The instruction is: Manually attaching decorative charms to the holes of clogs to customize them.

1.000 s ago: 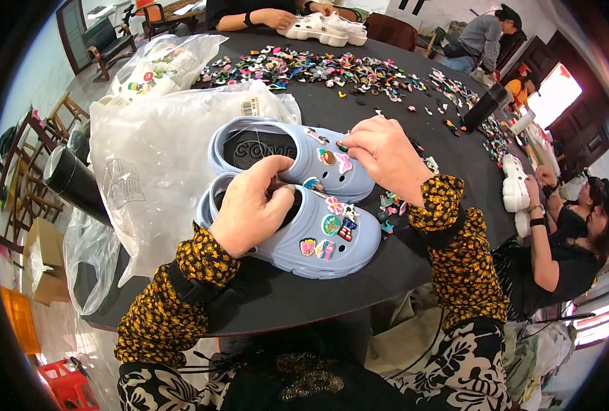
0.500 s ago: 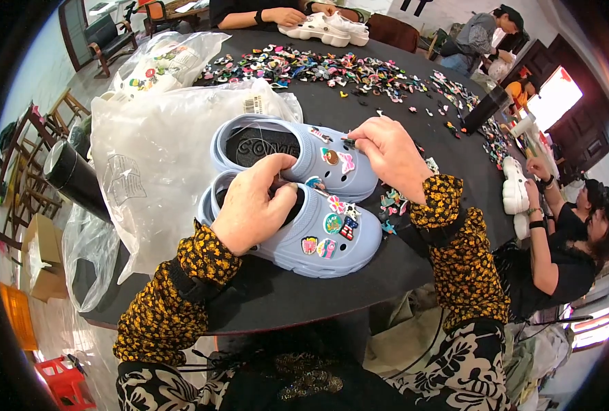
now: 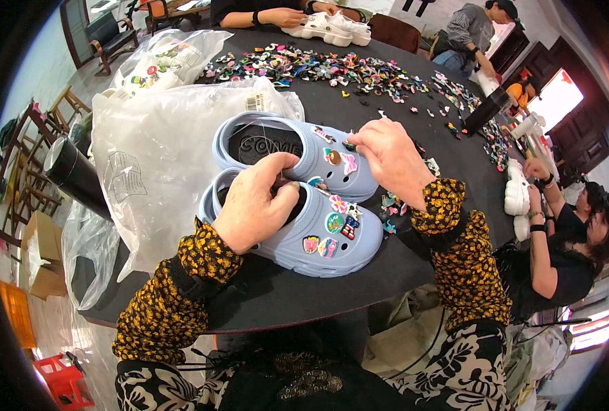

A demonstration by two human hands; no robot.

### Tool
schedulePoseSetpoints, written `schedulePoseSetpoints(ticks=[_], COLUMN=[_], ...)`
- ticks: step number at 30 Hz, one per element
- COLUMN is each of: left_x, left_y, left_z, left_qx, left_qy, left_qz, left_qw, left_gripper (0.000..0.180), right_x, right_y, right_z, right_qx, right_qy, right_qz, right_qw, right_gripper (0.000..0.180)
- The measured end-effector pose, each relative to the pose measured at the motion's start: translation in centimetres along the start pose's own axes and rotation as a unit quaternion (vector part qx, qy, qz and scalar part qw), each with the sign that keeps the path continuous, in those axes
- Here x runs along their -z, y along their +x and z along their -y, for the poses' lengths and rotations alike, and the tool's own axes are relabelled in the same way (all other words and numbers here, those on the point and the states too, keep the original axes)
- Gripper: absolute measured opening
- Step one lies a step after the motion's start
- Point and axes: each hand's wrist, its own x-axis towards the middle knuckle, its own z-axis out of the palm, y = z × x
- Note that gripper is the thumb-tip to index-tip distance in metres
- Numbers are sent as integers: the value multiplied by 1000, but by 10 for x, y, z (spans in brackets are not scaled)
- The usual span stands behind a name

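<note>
Head view: two pale blue foam clogs [image 3: 304, 198] studded with colourful charms lie side by side on the round black surface [image 3: 318, 294]; the left hand [image 3: 253, 205] grips the nearer clog's opening; the right hand [image 3: 386, 154] pinches at the farther clog's toe; crinkled clear plastic bag [image 3: 154, 157] lies just left.

My sleeves [image 3: 181, 294] run mustard-yellow mottled with black, the two clogs [image 3: 318, 233] pale periwinkle blue dotted with pink, teal, and red charms [image 3: 332, 222], on a black table [image 3: 332, 288], clear white plastic bag [image 3: 160, 157] alongside, multicoloured charm scatter [image 3: 332, 68] beyond.
</note>
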Motion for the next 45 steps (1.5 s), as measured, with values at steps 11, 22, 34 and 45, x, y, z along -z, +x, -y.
schedulePoseSetpoints(ticks=[11, 22, 34, 45], left_x=[0, 0, 0, 0], left_y=[1, 3, 6, 9], left_z=[-6, -5, 0, 1], left_qx=[17, 21, 24, 36], left_qy=[2, 4, -15, -44], left_qz=[10, 11, 46, 70], left_qw=[1000, 1000, 999, 996], left_gripper=[30, 28, 27, 26], right_x=[-4, -3, -2, -13], right_y=[-5, -13, -3, 1], right_z=[0, -8, -2, 0], right_qx=[11, 51, 100, 86], right_qy=[-28, 24, -69, -82], right_qz=[-17, 41, 160, 195], right_qw=[999, 998, 979, 974], right_gripper=[6, 24, 27, 23])
